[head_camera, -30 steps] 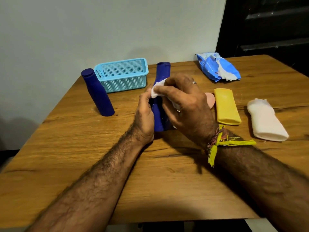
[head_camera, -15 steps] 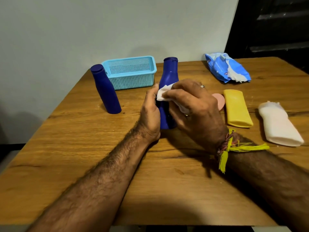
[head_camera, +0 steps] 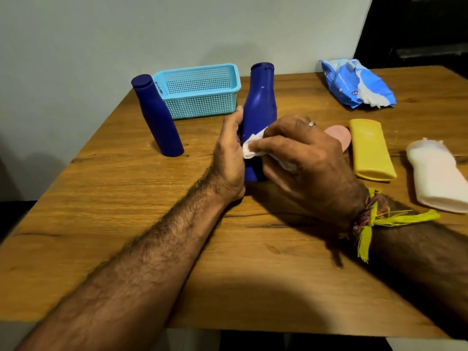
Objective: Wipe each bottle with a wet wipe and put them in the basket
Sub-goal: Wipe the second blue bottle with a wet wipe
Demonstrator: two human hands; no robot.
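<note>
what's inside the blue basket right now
No bottles show in the blue basket: only its mesh walls and far inner side are visible. The near wall hides its floor, so something flat there can't be ruled out.

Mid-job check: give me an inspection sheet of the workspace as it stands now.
Surface: wooden table, bare grain, small specks.
Job's things: blue bottle upright, being wiped with a wet wipe; second blue bottle standing left; yellow bottle and white bottle lying right; basket at the back, no bottle seen inside.
Clutter: opened wipes pack; pink round object beside the yellow bottle.
Grippers: left hand grips the bottle; right hand presses the wipe on it.
Cables: nothing seen.
Surroundings: pale wall, dark area right.
</note>
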